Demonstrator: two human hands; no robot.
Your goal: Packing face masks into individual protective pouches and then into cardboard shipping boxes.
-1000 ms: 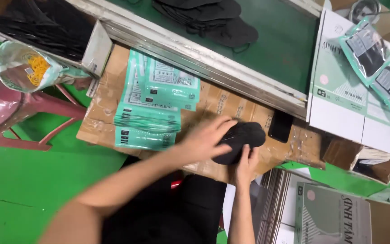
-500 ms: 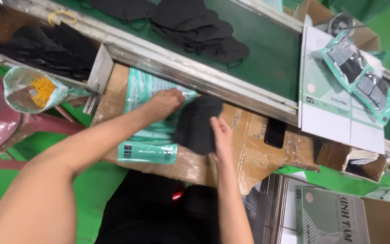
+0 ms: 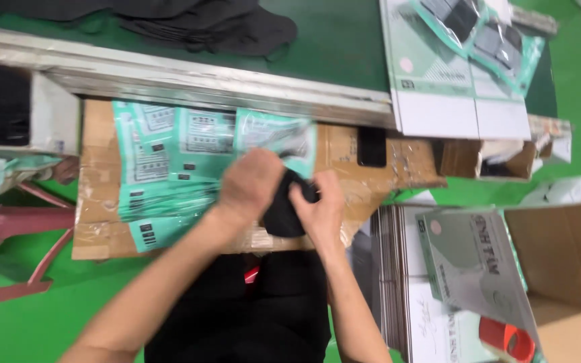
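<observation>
Gripping one black pad [image 3: 284,214] over a taped cardboard worktop [image 3: 384,175], both hands [image 3: 284,191], green floor [image 3: 28,323] below.

Pouches [image 3: 169,161] lie on cardboard sheet [image 3: 398,161], left of both hands; conveyor belt [image 3: 337,47] behind; open carton [image 3: 566,269] at right.

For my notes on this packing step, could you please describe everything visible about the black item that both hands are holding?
The black item is small, dark and matte, and looks like soft fabric, though blur hides its details. The left hand covers its upper left and the right hand grips its right edge. It lies low over the taped cardboard surface, just below a teal plastic pouch, which its top seems to meet.
</observation>
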